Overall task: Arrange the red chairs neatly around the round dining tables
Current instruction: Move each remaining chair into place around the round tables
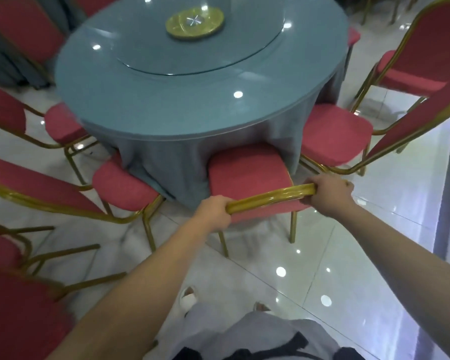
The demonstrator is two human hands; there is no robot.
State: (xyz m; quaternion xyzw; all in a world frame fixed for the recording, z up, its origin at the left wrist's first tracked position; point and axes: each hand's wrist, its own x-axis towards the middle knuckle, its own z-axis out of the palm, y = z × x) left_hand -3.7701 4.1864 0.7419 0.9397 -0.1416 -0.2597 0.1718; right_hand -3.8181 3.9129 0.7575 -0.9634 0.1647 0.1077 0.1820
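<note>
A red chair (pixel 246 172) with a gold frame stands in front of me, its seat partly tucked under the round table (pixel 166 94) draped in blue-grey cloth. My left hand (pixel 215 213) grips the left end of the chair's gold top rail. My right hand (pixel 330 193) grips the right end of the same rail. More red chairs ring the table: one at the left (pixel 122 188), one further left (pixel 60 123), one at the right (pixel 333 133).
A glass turntable (pixel 200 48) with a gold dish (pixel 195 22) sits on the table. Another red chair (pixel 424 61) stands apart at the far right. Chairs (pixel 8 255) crowd the lower left. Glossy white floor tiles (pixel 335 255) lie open to my right.
</note>
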